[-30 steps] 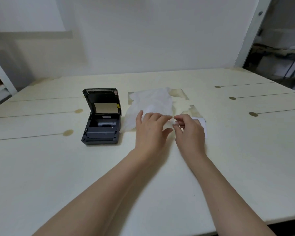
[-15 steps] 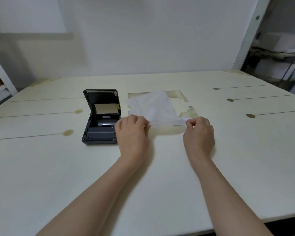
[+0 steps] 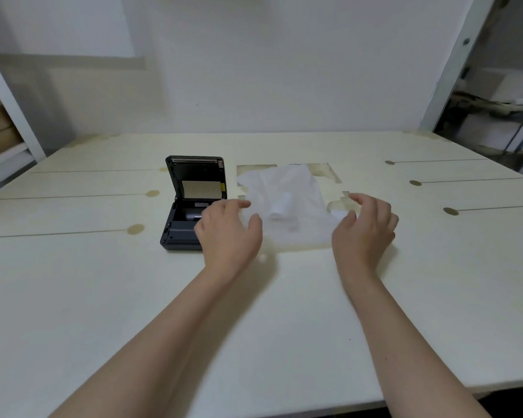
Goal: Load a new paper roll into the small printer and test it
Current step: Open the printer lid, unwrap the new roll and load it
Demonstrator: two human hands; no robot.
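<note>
A small black printer (image 3: 191,206) stands on the white table (image 3: 103,297) with its lid raised; its paper bay looks empty. To its right lies a thin white wrapper sheet (image 3: 287,188), spread flat, with a small white paper roll (image 3: 280,208) on it. My left hand (image 3: 228,233) hovers open at the sheet's left edge, partly covering the printer's front right corner. My right hand (image 3: 364,230) hovers open at the sheet's right edge. Neither hand holds anything. A small white scrap (image 3: 338,214) lies by my right thumb.
A white wall closes the table's far side. A white post (image 3: 453,64) rises at the back right, with dark shelving clutter behind it. Another shelf frame (image 3: 9,101) stands at the left. Worn bare patches (image 3: 329,173) mark the tabletop behind the sheet.
Both hands pulled the sheet open, then let go of it and spread their fingers. The paper roll, wrapped before, now lies exposed on the flattened sheet.
</note>
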